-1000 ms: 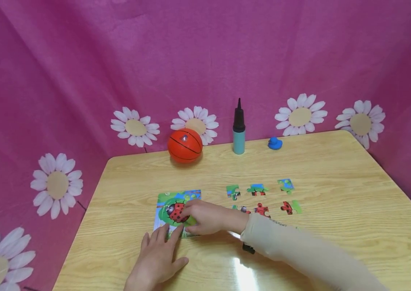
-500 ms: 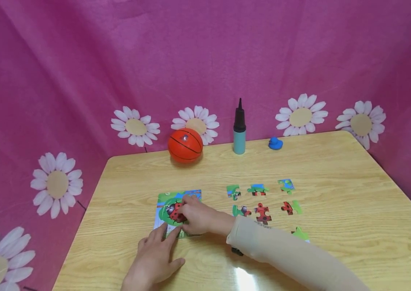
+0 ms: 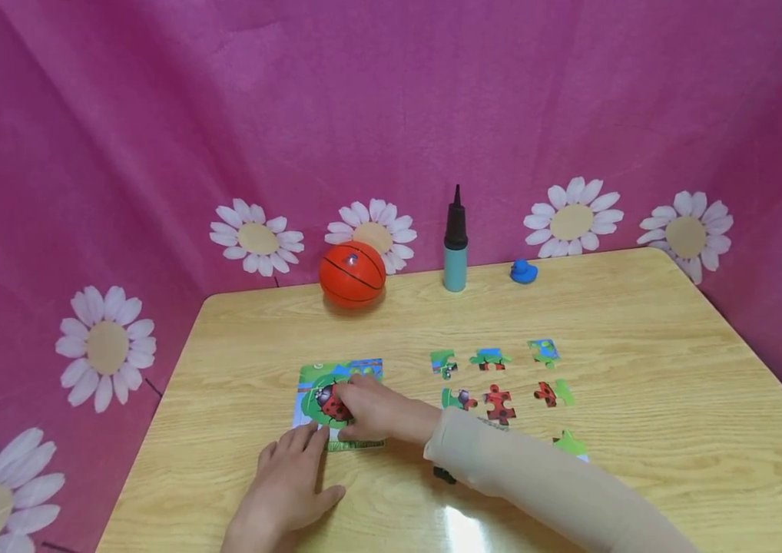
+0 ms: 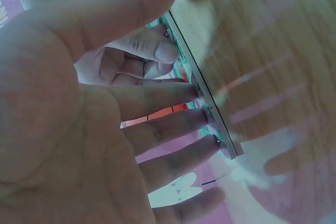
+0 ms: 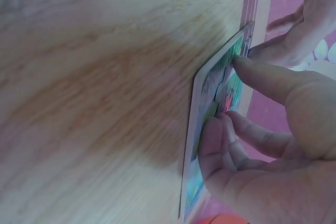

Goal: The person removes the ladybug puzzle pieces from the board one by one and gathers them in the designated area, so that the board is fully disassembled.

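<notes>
A square ladybug puzzle board (image 3: 313, 378) lies on the table at left of centre. My left hand (image 3: 287, 484) is spread, with fairly straight fingertips touching the board's near edge; the left wrist view shows these fingers (image 4: 168, 129) against the rim. My right hand (image 3: 373, 411) reaches over the board's right half, its thumb and bent fingers set around a puzzle piece at the board. In the right wrist view a yellow-green part of this puzzle piece (image 5: 209, 113) shows by the fingertips; the hand hides most of it in the head view.
Loose puzzle pieces lie in rows to the right, among them a red ladybug piece (image 3: 498, 404) and a green piece (image 3: 570, 443). A dark piece (image 3: 444, 475) is partly under the right sleeve. Behind stand an orange ball (image 3: 352, 275), an air pump (image 3: 455, 265) and a blue duck (image 3: 523, 271).
My right hand has shifted slightly left over the board, and its forearm has uncovered more loose pieces. The green piece edge seen under the hand is now hidden. My left hand has slid slightly left.
</notes>
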The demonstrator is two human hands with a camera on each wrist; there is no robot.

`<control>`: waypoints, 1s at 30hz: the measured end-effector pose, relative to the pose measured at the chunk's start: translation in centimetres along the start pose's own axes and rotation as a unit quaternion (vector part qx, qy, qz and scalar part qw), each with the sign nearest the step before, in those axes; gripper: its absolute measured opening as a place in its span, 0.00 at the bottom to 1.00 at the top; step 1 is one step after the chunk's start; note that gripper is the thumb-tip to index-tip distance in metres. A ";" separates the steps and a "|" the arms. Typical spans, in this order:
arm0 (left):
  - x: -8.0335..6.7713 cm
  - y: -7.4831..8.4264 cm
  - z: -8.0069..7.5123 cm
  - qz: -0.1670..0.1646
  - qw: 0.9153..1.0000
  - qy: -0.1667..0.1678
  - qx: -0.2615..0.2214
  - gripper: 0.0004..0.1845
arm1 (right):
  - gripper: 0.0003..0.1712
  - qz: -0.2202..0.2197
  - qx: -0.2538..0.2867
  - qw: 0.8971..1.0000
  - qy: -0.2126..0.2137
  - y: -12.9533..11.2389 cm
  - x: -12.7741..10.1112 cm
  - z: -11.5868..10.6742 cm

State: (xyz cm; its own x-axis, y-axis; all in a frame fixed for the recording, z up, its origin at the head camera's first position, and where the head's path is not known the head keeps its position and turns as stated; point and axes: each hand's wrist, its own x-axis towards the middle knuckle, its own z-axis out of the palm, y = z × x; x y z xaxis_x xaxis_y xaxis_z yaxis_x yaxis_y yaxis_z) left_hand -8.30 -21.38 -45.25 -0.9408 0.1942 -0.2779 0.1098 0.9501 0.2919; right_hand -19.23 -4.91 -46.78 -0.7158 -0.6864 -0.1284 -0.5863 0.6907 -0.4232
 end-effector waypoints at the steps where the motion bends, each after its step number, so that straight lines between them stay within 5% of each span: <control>1: 0.0 0.0 -0.1 0.001 1.000 0.001 -0.002 0.49 | 0.20 -0.003 -0.004 1.000 -0.001 -0.1 0.0 -0.1; 13: 0.3 0.0 -0.7 -0.013 1.000 0.000 -0.028 0.54 | 0.16 0.005 0.085 0.996 -0.010 0.3 0.5 -0.2; 20: 0.4 -0.1 -0.7 -0.008 0.999 0.014 -0.029 0.51 | 0.16 -0.030 0.093 0.995 -0.003 1.1 0.4 -0.4; 30: -0.1 -0.3 -0.1 0.009 0.998 0.059 -0.025 0.45 | 0.09 -0.039 0.231 0.972 -0.023 3.8 -2.2 -2.3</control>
State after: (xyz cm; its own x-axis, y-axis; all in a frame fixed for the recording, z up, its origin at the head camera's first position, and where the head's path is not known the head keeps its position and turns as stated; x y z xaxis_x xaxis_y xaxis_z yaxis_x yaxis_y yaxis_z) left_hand -8.25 -21.72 -45.26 -0.9703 0.1779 -0.1639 0.1134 0.9331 0.3413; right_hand -20.74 -0.25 -46.07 -0.6525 -0.7490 -0.1151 -0.3980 0.4681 -0.7890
